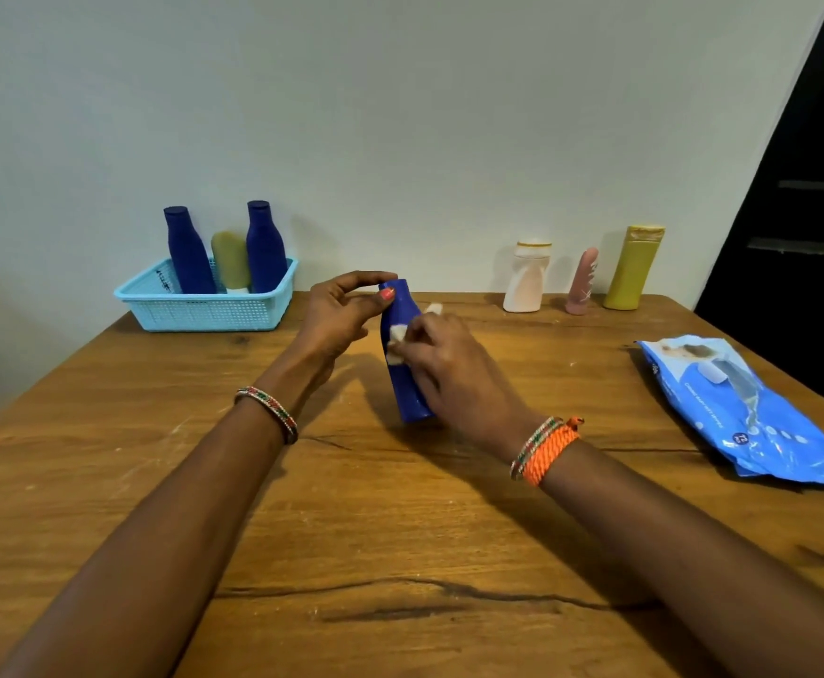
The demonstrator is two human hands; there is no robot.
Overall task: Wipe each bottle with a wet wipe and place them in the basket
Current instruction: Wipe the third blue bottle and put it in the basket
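Left hand (339,318) pinches the bottle (402,349) top, steadying it upright. Right hand (449,369) fingers clamp the wipe (397,335) against its side to scrub.

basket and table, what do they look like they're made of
Basket: likely moulded plastic, light blue and matte, judging by its fine perforated lattice walls and smooth rim.
Table: apparently wood or wood veneer, with a low sheen; brown grain and dark crack lines show.

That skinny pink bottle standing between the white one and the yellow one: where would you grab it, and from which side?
Grip the pink bottle around its middle, coming from the front, the table's open side. It stands upright and narrow, so it would probably tip if pushed near the top. The white bottle and yellow bottle stand close on either side, and the wall is behind, so fingers likely fit best front and back.
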